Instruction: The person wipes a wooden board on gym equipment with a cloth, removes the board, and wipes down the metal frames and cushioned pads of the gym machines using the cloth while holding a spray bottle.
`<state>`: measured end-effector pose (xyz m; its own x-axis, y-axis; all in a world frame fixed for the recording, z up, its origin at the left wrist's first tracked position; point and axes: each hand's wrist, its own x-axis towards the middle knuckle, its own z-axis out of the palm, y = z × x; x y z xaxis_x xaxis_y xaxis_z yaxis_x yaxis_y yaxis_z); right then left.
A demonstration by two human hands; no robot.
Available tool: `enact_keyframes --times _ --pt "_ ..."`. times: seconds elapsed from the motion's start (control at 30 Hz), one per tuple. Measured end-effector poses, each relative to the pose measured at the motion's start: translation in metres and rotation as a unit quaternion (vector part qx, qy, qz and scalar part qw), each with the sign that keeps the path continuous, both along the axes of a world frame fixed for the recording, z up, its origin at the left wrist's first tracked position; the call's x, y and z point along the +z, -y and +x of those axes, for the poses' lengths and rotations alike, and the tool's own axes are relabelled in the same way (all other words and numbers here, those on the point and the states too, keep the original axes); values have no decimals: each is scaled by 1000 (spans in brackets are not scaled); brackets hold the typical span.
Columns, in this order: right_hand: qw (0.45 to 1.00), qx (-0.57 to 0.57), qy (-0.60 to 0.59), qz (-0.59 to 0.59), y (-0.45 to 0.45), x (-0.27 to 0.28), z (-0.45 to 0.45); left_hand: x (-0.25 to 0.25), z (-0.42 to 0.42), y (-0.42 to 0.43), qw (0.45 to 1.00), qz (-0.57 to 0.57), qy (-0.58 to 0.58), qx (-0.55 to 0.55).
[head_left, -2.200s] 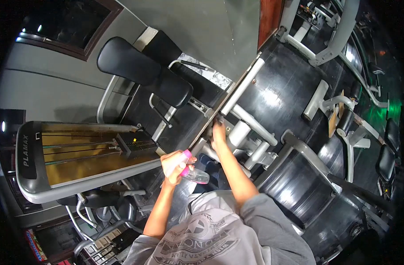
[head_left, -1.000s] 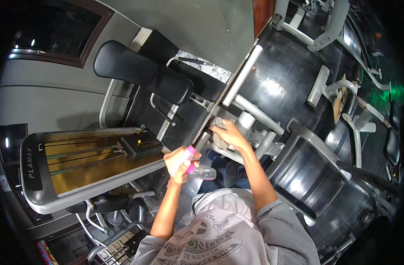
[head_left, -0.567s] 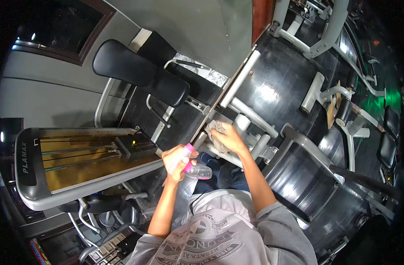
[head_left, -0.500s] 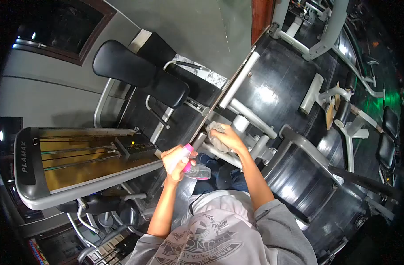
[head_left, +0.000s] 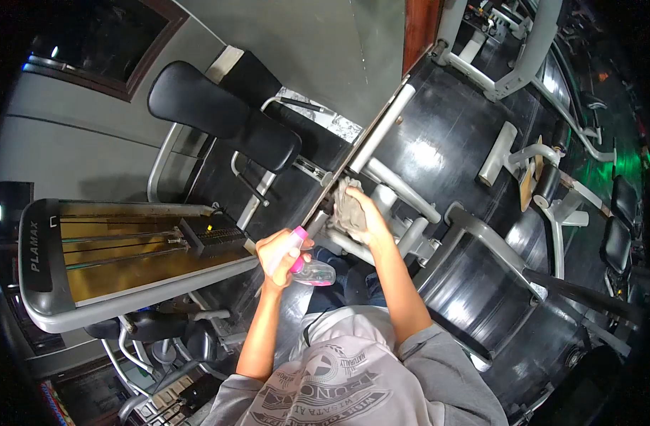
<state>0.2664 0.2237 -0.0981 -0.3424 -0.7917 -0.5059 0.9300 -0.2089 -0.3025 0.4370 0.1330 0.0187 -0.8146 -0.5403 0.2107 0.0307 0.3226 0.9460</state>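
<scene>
My left hand is wrapped round the neck of a spray bottle with a pink and white head and a clear body. The bottle tilts, its body pointing right over my legs. In my right hand is a crumpled greyish-beige cloth, gripped between thumb and fingers. The cloth is beside a dark-edged panel and the grey tubes of a machine frame. Whether the cloth touches the panel I cannot tell.
To the left stands a weight-stack machine marked PLAMAX. A black padded seat is beyond it. A grey-framed machine arm stands close on my right, with more gym equipment further right. The black floor is shiny.
My right hand has turned and the cloth now shows more broadly, lifted slightly along the panel. The left hand and bottle have shifted a little left in view, as has the whole scene.
</scene>
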Motion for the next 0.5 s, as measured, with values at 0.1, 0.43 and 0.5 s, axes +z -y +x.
enact_keyframes --times 0.1,0.43,0.5 --pt "997 -20 51 62 15 -14 -6 -2 0 0 1000 -4 -1 -4" --pt "993 -69 94 27 15 15 -3 1 -1 0 1000 -13 13 5" --pt "991 -79 91 50 11 28 1 0 1 0 1000 -8 10 5"
